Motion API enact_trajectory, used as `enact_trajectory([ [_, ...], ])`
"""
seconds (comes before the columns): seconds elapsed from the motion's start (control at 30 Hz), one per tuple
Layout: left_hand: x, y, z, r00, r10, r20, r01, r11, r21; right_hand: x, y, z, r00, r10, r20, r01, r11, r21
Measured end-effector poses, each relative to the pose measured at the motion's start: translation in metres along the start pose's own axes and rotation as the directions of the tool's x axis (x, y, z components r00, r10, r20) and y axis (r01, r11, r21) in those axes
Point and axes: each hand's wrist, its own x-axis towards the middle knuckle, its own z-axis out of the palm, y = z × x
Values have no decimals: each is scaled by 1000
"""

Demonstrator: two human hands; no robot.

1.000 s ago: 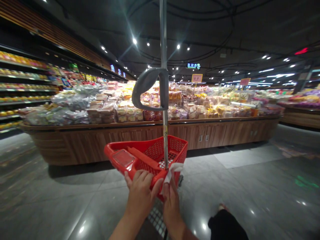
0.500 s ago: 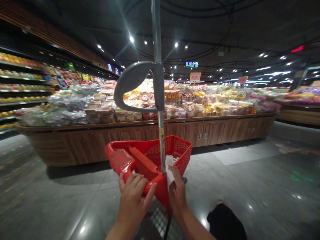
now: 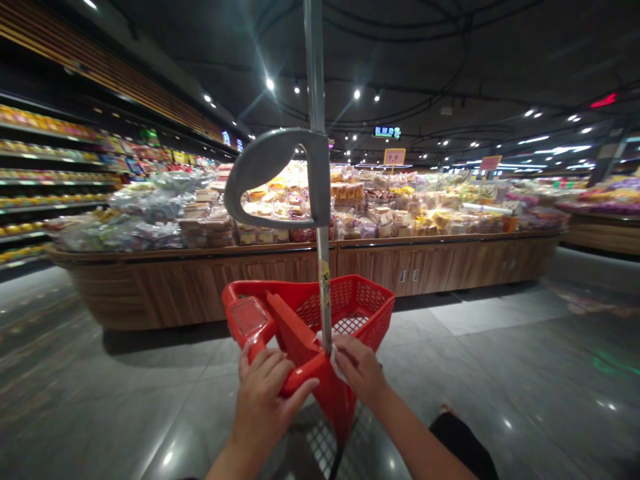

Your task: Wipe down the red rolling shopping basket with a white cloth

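Observation:
A red plastic shopping cart [image 3: 367, 317] stands in front of me, with an upright metal pole [image 3: 325, 293] at its near side. The pole carries a grey loop-shaped handle [image 3: 320, 180]. My left hand [image 3: 267, 390] is wrapped over the cart's red push handle [image 3: 305, 375], its thumb lying along the bar. In my right hand [image 3: 357, 363] is a white wipe [image 3: 337, 363], pressed around the foot of the pole where it meets the basket rim. The fingertips behind the pole are partly hidden.
A long wooden display counter [image 3: 260, 267] heaped with packaged food crosses behind the cart. Stocked shelves [image 3: 50, 180] line the left. Another produce stand [image 3: 600, 220] is at far right. Grey tiled floor [image 3: 465, 360] surrounds the cart, and my dark-clothed leg [image 3: 463, 440] shows below right.
My right hand has moved from the basket's outer side up and inward to the pole's foot, folding the wipe around it. My left hand keeps its hold on the handle. The view has shifted slightly.

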Motion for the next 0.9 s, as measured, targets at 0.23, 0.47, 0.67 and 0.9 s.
enact_trajectory([
  [0.23,-1,-13,-7,998,19,56,-19,1000,-9,0,20,-23,996,5,94,-4,1000,-16],
  [0.47,4,-32,-3,994,8,112,-7,1000,-10,-4,32,-21,998,4,61,-5,1000,13],
  [0.67,8,-12,-4,993,-57,103,43,990,138,-5,30,-2,999,30,-15,-30,999,13],
  [0.9,18,-1,6,953,-257,162,206,938,278,-2,23,7,996,-43,75,51,993,-104],
])
